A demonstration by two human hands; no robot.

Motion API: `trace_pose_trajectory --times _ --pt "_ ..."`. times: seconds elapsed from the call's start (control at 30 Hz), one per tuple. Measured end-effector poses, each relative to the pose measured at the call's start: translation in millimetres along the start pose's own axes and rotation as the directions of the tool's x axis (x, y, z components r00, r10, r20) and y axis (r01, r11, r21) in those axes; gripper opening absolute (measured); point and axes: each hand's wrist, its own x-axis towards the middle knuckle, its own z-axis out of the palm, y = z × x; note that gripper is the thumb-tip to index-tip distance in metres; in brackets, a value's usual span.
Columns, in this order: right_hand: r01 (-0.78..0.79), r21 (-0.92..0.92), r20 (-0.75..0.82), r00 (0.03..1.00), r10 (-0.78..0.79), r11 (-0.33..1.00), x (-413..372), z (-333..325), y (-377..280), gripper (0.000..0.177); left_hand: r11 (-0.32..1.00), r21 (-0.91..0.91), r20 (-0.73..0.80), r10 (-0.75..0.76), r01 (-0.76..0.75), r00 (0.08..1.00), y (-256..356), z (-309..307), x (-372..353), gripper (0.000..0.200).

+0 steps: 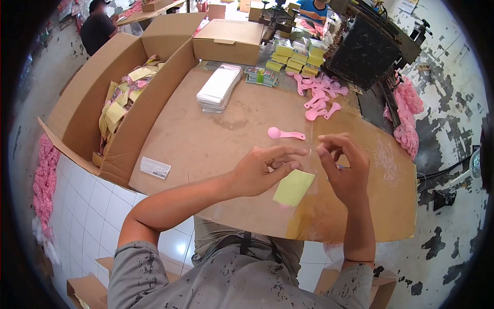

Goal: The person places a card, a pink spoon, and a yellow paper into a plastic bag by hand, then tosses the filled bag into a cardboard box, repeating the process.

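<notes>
My left hand (270, 169) is closed, thumb against fingers, at the upper edge of a yellow-green card (294, 188). A pale pink edge shows under the card's lower side. To the right, my right hand (346, 166) has its thumb and fingertips drawn together in a pinch; what lies between them is too small or too clear to make out. Just beyond both hands, a pink measuring spoon (285, 134) lies alone on the cardboard-covered table (206, 139).
Loose pink spoons (319, 92) lie farther back, near stacked yellow card packs (298, 55) and a black machine (363, 51). White plastic sleeves (219, 86) are stacked left of them. An open carton (149, 103) holds filled packets. A label (155, 168) lies nearby; other people sit behind.
</notes>
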Motion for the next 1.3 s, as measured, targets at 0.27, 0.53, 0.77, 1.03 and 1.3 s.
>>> trace_pose_trajectory --times 0.27,0.53,0.77,1.03,1.3 --pt "0.446 -0.504 0.150 0.889 -0.433 0.740 -1.4 20.2 1.1 0.028 0.988 0.155 -0.030 0.002 0.003 1.000 -8.0 2.9 -8.1 0.047" --pt "0.203 -0.438 0.049 0.978 -0.202 0.876 -5.8 15.9 13.2 0.013 0.941 0.339 0.068 -0.036 0.011 0.997 -0.4 -2.5 -0.4 0.049" --pt "-0.410 0.510 0.123 0.905 0.407 0.756 -48.9 -93.6 84.4 0.011 0.985 -0.033 -0.004 -0.172 0.172 0.985 -8.0 -2.6 -1.1 0.043" --pt "-0.546 -0.185 -0.348 0.814 0.465 0.817 -118.4 -179.2 223.7 0.038 0.961 -0.229 -0.102 -0.184 0.157 0.978 -8.8 -2.0 4.5 0.044" --pt "-0.337 -0.180 -0.039 0.941 0.335 0.924 -57.9 -68.8 93.4 0.035 0.930 -0.247 -0.058 -0.296 0.273 0.954 -14.5 0.0 8.8 0.040"
